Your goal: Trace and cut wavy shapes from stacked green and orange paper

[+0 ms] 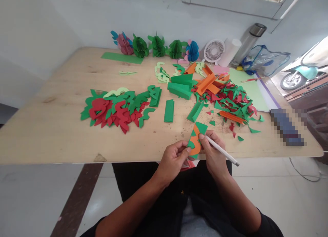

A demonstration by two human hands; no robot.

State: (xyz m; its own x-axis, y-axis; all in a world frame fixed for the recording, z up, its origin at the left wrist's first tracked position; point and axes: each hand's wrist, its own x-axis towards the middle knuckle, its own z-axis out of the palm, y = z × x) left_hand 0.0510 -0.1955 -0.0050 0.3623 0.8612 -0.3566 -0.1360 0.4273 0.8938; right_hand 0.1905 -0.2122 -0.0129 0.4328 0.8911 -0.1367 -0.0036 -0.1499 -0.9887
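Orange wavy paper template (195,147) is held against green paper piece (202,127) at near edge of wooden table (64,134). Misalignment could be caused by eased thumb pressure, template seemingly being only pressed on; paper could be creased by hard pinch. Left hand (169,162): thumb and fingers nearly closed, left edge pinched. Right hand (214,158): right side pinched by thumb and fingers, white pen (222,150) also kept in grasp. Beyond, folded green strip (168,110) is laid; scrap pile (232,100) is heaped rightward, wavy cutouts (121,110) leftward.
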